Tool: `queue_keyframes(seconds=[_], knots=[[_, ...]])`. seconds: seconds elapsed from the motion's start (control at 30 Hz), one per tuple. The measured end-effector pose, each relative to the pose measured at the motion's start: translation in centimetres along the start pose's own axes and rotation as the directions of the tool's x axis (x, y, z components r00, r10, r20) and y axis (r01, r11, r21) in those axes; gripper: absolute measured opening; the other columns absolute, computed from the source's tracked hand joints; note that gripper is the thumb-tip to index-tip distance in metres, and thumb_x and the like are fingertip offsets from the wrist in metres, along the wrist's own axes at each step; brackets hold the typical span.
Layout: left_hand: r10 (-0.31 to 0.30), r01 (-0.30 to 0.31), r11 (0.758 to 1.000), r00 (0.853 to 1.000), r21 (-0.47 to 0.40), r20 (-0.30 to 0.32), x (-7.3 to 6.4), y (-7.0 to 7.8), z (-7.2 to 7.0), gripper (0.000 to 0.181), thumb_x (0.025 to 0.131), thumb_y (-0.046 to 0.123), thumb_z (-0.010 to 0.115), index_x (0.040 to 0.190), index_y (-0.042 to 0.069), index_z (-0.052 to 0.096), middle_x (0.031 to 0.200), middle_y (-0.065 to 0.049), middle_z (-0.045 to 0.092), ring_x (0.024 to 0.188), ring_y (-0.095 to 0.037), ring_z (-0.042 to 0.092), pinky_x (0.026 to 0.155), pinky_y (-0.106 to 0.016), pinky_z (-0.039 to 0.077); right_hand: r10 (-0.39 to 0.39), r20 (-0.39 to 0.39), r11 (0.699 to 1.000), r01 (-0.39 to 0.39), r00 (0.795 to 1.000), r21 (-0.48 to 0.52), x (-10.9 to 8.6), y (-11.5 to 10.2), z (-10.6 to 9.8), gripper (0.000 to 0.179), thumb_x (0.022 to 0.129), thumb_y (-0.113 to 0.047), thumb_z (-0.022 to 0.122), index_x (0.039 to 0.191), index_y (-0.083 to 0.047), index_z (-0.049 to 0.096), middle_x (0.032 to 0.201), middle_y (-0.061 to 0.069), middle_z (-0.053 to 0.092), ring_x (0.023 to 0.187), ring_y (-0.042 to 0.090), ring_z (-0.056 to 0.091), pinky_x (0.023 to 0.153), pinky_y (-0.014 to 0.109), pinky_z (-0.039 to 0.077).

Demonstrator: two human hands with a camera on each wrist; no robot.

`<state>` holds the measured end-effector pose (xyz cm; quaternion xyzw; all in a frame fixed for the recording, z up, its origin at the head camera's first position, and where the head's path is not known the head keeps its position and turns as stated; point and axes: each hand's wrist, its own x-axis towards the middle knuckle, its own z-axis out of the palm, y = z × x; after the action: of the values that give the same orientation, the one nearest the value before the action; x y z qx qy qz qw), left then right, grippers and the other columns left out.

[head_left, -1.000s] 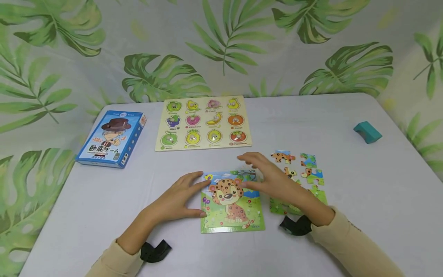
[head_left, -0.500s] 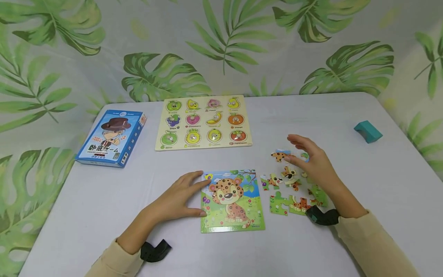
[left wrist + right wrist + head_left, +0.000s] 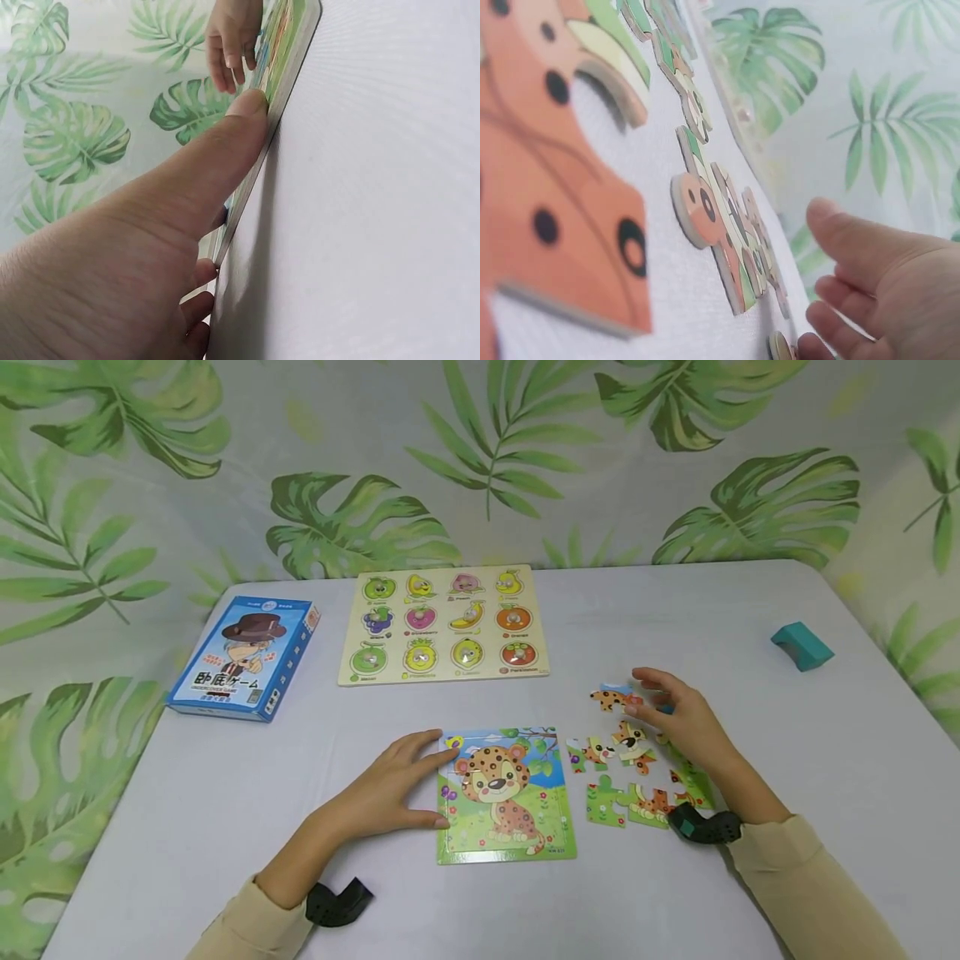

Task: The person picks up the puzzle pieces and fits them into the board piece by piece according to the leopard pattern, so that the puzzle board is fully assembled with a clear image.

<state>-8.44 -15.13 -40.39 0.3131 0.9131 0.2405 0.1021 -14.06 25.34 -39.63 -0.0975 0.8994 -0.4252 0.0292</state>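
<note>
A square leopard puzzle board [image 3: 510,810] lies flat near the front middle. My left hand [image 3: 382,789] rests along its left edge with fingers spread, one fingertip on the picture. The left wrist view shows the thumb [image 3: 251,112] lying on the board's rim. To the right of the board are several loose jigsaw pieces, among them a spotted one [image 3: 611,697] and a leopard-face piece [image 3: 632,742]. Over the far right pieces hovers my right hand [image 3: 686,727], fingers loosely bent and parted, nothing held. It covers some pieces. In the right wrist view, pieces [image 3: 724,247] lie beside the fingertips.
A wooden fruit peg puzzle [image 3: 442,672] lies at the back middle. At the back left is a blue game box [image 3: 240,660]. A teal arched block [image 3: 802,646] sits near the right table edge. Leafy cloth [image 3: 495,460] hangs behind the table.
My right hand has moved right, from above the leopard board to over the loose pieces, and dropped slightly toward them lately. My left hand stays at the board's edge.
</note>
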Motion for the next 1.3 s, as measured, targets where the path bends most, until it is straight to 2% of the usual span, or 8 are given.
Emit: queue_keyframes(seconds=[0.1, 0.27, 0.6, 0.8, 0.9, 1.0, 1.2, 1.3], knots=[[0.000, 0.000, 1.000, 1.000, -0.001, -0.001, 0.0, 0.0, 0.0, 0.085, 0.069, 0.058, 0.066, 0.139, 0.022, 0.035, 0.146, -0.007, 0.018, 0.132, -0.026, 0.015, 0.103, -0.046, 0.020, 0.004, 0.013, 0.999, -0.004, 1.000, -0.043, 0.1, 0.3, 0.0, 0.060, 0.085, -0.033, 0.061, 0.135, -0.008, 0.039, 0.128, 0.018, 0.044, 0.104, 0.032, 0.044, 0.078, 0.045, 0.040], [0.001, -0.001, 1.000, 1.000, -0.003, -0.006, 0.0, 0.0, 0.1, 0.085, 0.069, 0.059, 0.066, 0.139, 0.022, 0.036, 0.146, -0.006, 0.019, 0.132, -0.026, 0.015, 0.103, -0.046, 0.020, -0.007, 0.033, 0.994, 0.010, 0.999, -0.113, 0.2, 0.6, 0.2, 0.058, 0.086, -0.033, 0.059, 0.134, -0.006, 0.040, 0.131, 0.018, 0.042, 0.110, 0.035, 0.042, 0.085, 0.051, 0.036], [-0.008, 0.008, 1.000, 1.000, -0.015, 0.000, 0.0, -0.2, 0.3, 0.085, 0.069, 0.060, 0.065, 0.140, 0.024, 0.034, 0.146, -0.005, 0.018, 0.132, -0.025, 0.014, 0.103, -0.046, 0.019, -0.167, 0.012, 0.961, 0.166, 0.986, -0.220, 0.3, 0.8, 0.5, 0.044, 0.087, -0.021, 0.061, 0.123, 0.001, 0.052, 0.124, 0.019, 0.047, 0.107, 0.036, 0.046, 0.082, 0.051, 0.040], [-0.009, 0.009, 1.000, 1.000, -0.016, -0.004, 0.0, -0.1, 0.2, 0.084, 0.069, 0.060, 0.065, 0.140, 0.024, 0.034, 0.146, -0.005, 0.018, 0.132, -0.026, 0.014, 0.103, -0.047, 0.019, -0.199, -0.051, 0.960, 0.184, 0.979, -0.210, 0.0, 0.1, 0.4, 0.040, 0.086, -0.017, 0.061, 0.121, 0.002, 0.054, 0.121, 0.015, 0.048, 0.093, 0.029, 0.052, 0.072, 0.044, 0.044], [-0.006, 0.006, 1.000, 1.000, -0.019, -0.007, 0.0, -0.2, 0.2, 0.084, 0.069, 0.060, 0.065, 0.139, 0.024, 0.035, 0.146, -0.005, 0.018, 0.132, -0.026, 0.014, 0.103, -0.047, 0.019, -0.221, -0.071, 0.960, 0.204, 0.973, -0.192, -0.2, -1.0, 0.3, 0.039, 0.086, -0.016, 0.061, 0.121, 0.001, 0.054, 0.122, 0.014, 0.048, 0.099, 0.031, 0.051, 0.075, 0.047, 0.045], [-0.002, 0.001, 1.000, 1.000, -0.008, -0.009, 0.0, -0.2, 0.3, 0.085, 0.069, 0.061, 0.064, 0.140, 0.024, 0.034, 0.146, -0.005, 0.018, 0.132, -0.025, 0.014, 0.103, -0.046, 0.019, -0.280, -0.085, 0.946, 0.260, 0.956, -0.191, -0.6, -2.7, 0.4, 0.039, 0.084, -0.014, 0.063, 0.120, -0.001, 0.056, 0.120, 0.011, 0.049, 0.106, 0.030, 0.048, 0.077, 0.045, 0.044], [0.006, -0.006, 1.000, 1.000, 0.010, -0.014, 0.0, -0.3, 0.4, 0.084, 0.070, 0.062, 0.062, 0.140, 0.025, 0.033, 0.146, -0.005, 0.018, 0.132, -0.025, 0.014, 0.103, -0.045, 0.020, -0.448, -0.064, 0.885, 0.432, 0.892, -0.173, -1.8, -6.3, 2.0, 0.043, 0.076, 0.000, 0.068, 0.118, 0.000, 0.057, 0.118, 0.007, 0.051, 0.101, 0.019, 0.050, 0.075, 0.018, 0.042], [0.004, -0.004, 1.000, 1.000, 0.018, -0.016, 0.0, -0.2, 0.3, 0.084, 0.071, 0.062, 0.062, 0.140, 0.024, 0.033, 0.146, -0.006, 0.018, 0.132, -0.025, 0.015, 0.103, -0.045, 0.020, -0.501, -0.028, 0.861, 0.494, 0.865, -0.122, -2.2, -7.5, 3.6, 0.044, 0.075, 0.002, 0.069, 0.117, 0.001, 0.058, 0.118, 0.006, 0.051, 0.100, 0.016, 0.051, 0.076, 0.022, 0.045]])
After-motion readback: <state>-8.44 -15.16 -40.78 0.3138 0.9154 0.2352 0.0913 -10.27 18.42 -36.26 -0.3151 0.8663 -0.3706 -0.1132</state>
